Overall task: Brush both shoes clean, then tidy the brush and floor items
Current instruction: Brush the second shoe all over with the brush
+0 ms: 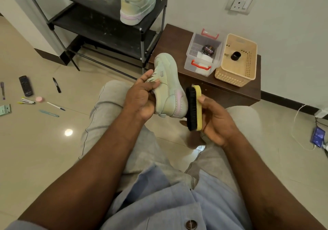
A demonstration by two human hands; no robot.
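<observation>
A shoe sits in the left hand, with the brush touching its right side. Behind, a second shoe stands on a rack. Right of it, a box and basket sit on a cabinet. Pens lie far left.

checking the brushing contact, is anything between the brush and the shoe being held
Nothing visible stands between them. The brush in the right hand has its black bristles against the heel of the shoe, seemingly touching. The left hand holds the shoe from the other side, its fingers clear of the bristles.
</observation>
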